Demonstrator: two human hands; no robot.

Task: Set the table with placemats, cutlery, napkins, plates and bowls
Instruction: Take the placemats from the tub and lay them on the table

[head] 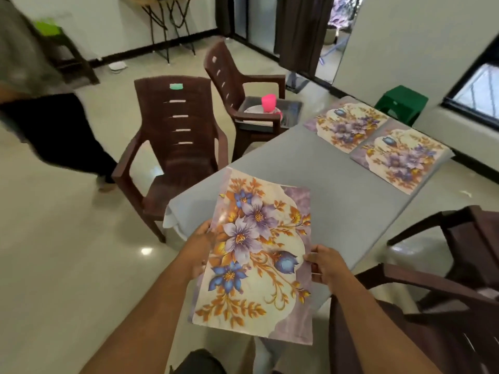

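Both hands, left hand (201, 249) and right hand (322, 264), are clasped on the side edges of a floral placemat (253, 255), held flat at lower centre over the desk (310, 168) for laying; two placemats (378, 141) lie upper right.

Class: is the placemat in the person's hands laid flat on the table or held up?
Held up: both hands grip the placemat by its sides.
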